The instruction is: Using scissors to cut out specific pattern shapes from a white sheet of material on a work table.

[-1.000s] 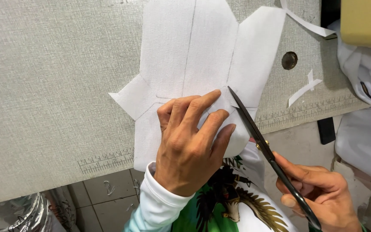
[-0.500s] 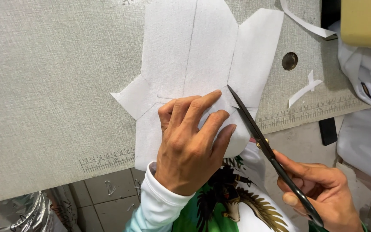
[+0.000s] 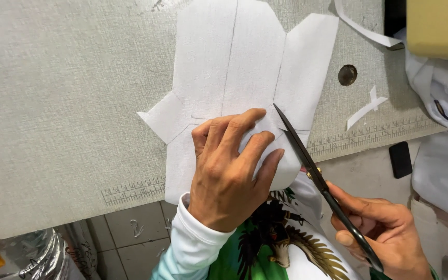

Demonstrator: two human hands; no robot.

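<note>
Your 2 hands work a white fabric piece at the table's near edge.

Your left hand [image 3: 229, 171] presses flat, fingers spread, on the white fabric piece [image 3: 245, 88] lying on the grey cutting table [image 3: 68, 93] (ruler marks along its edge); your right hand [image 3: 385, 233] grips black scissors [image 3: 317, 176], blades together, tip touching the fabric.

grey cutting table [image 3: 63, 103], white fabric piece [image 3: 245, 67], scraps [image 3: 366, 106]

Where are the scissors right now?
In the head view, the black scissors sit right of centre, held in the right hand, blades pointing up-left at the white fabric piece, beside the left hand pressing it down.
</note>
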